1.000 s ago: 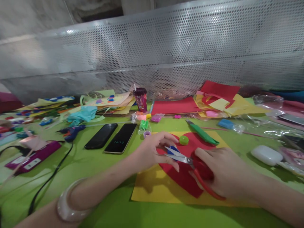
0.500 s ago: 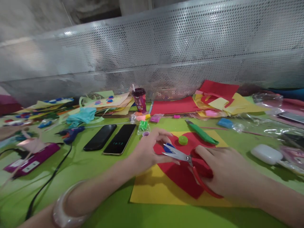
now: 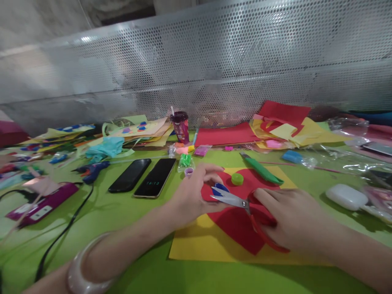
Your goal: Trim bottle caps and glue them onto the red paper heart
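Perforated metal panelling [image 3: 214, 61] backs a lime-green table [image 3: 137, 216], over which both forearms reach from the near edge, the left hand [image 3: 191, 194] palm-down and the right hand [image 3: 290, 218] lying on its side. Under them a red heart shape [image 3: 239, 228] lies on a yellow sheet [image 3: 196, 247], with two phones [image 3: 156, 177] just to the left. The left fingers pinch a small blue piece [image 3: 219, 188], apparently between the parted blades of the scissors [image 3: 234, 200], whose red handles the right fingers grip.

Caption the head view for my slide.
Right hand holds red-handled scissors to a blue scrap pinched by the left hand, over red paper.
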Tool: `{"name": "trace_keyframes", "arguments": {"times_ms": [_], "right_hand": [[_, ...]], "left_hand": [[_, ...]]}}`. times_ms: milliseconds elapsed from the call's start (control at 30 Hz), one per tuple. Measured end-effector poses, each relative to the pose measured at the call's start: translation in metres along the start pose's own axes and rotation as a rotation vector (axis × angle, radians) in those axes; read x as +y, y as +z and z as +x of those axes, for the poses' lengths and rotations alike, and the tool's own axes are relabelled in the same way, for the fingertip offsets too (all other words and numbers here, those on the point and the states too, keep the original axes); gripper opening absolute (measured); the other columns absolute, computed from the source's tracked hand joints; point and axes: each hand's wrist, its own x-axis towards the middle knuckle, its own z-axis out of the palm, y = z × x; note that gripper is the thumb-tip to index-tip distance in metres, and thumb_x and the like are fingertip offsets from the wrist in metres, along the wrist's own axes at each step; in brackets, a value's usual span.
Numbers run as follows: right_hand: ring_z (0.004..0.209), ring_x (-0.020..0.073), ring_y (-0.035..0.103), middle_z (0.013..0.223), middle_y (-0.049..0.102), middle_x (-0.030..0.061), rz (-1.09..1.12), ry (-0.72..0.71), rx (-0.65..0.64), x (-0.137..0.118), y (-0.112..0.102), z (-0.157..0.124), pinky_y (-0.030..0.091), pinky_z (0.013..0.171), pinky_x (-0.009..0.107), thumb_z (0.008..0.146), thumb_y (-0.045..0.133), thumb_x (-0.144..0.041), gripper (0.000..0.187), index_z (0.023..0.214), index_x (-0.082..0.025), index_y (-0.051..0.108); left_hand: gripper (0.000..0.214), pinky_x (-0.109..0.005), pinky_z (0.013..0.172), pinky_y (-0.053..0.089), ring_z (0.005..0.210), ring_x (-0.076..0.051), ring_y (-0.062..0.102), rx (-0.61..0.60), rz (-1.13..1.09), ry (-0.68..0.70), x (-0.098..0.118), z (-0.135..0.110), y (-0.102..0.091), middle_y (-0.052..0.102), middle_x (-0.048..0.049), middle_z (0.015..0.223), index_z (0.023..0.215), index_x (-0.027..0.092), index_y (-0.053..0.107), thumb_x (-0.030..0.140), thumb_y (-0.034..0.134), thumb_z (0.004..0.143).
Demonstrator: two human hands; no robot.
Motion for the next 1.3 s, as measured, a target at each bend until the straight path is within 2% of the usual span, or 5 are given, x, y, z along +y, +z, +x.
{"name": "trace_keyframes", "arguments": {"times_ms": [167, 533, 800, 967, 1300], "right_hand": [[0.048, 0.0204, 0.058, 0.059, 0.060, 0.0017, -0.038, -0.024, 0.072, 0.001, 0.003, -0.001, 0.018, 0.048, 0.032, 0.075, 0.044, -0.023, 0.002, 0.076, -0.022, 0.043], [0.043, 0.0200, 0.054, 0.053, 0.059, 0.0031, -0.025, 0.030, 0.044, 0.001, 0.004, 0.000, 0.017, 0.045, 0.031, 0.078, 0.038, -0.026, 0.010, 0.072, -0.021, 0.045], [0.038, 0.0198, 0.049, 0.048, 0.056, 0.0039, -0.046, 0.078, 0.193, 0.007, 0.008, -0.001, 0.019, 0.044, 0.029, 0.085, 0.037, -0.035, 0.020, 0.079, -0.021, 0.051], [0.039, 0.0203, 0.048, 0.049, 0.055, 0.0039, -0.013, 0.092, 0.159, 0.009, 0.009, -0.002, 0.017, 0.045, 0.029, 0.086, 0.037, -0.037, 0.022, 0.078, -0.021, 0.050], [0.045, 0.0144, 0.044, 0.055, 0.052, -0.0007, 0.526, 0.215, -0.016, 0.003, 0.012, -0.002, 0.024, 0.046, 0.028, 0.085, 0.042, -0.039, 0.020, 0.073, -0.023, 0.042]], "left_hand": [[0.050, -0.030, 0.074, 0.048, 0.080, -0.015, 0.063, 0.002, 0.030, 0.032, -0.003, 0.000, 0.000, 0.064, 0.0008, 0.085, 0.108, 0.021, 0.042, 0.022, 0.074, 0.070], [0.047, -0.032, 0.080, 0.049, 0.087, -0.017, 0.062, 0.098, -0.013, -0.015, -0.007, 0.001, 0.001, 0.063, -0.0031, 0.094, 0.096, 0.021, 0.048, 0.027, 0.081, 0.064], [0.036, -0.031, 0.078, 0.053, 0.078, -0.014, 0.066, 0.016, -0.490, -0.168, -0.002, 0.009, 0.000, 0.068, 0.0002, 0.086, 0.090, 0.018, 0.056, 0.016, 0.079, 0.063], [0.027, -0.030, 0.083, 0.052, 0.083, -0.013, 0.066, 0.042, -0.515, -0.193, -0.002, 0.010, 0.000, 0.070, 0.0009, 0.088, 0.089, 0.019, 0.060, 0.013, 0.074, 0.067], [0.025, -0.030, 0.088, 0.052, 0.087, -0.012, 0.067, 0.056, -0.576, -0.193, -0.002, 0.007, 0.001, 0.070, 0.0019, 0.090, 0.082, 0.018, 0.055, 0.006, 0.070, 0.067]]}}
